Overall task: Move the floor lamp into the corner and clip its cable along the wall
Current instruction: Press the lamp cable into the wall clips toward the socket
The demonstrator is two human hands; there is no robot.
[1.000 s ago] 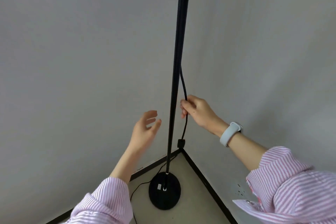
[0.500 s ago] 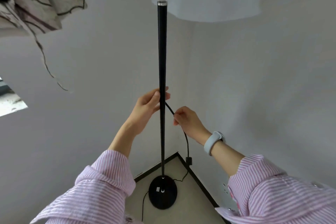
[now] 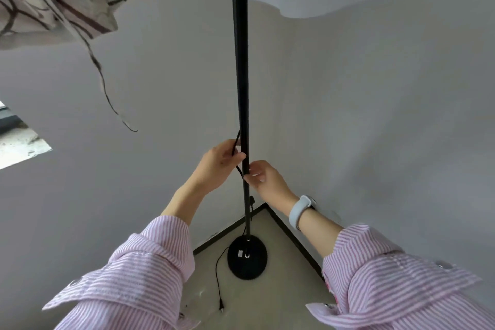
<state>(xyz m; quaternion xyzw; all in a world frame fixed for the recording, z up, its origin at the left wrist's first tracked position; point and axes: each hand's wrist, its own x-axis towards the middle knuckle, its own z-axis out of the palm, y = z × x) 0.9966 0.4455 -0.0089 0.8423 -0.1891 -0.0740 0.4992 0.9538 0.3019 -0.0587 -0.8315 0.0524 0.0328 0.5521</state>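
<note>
My left hand (image 3: 218,166) pinches the cable (image 3: 236,148); right hand (image 3: 263,178) grips the pole (image 3: 240,75), frame centre. Tugging could tip the lamp or snag the cord.

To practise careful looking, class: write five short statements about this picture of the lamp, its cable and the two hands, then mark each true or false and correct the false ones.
1. The lamp base stands on the floor in the corner. True.
2. The left hand holds the cable beside the pole. True.
3. The plug is pushed into a wall socket. False: it lies loose on the floor.
4. The band is worn on the left wrist. False: it is on the right wrist.
5. The right hand hangs far from the pole. False: its fingers are at the pole.
</note>
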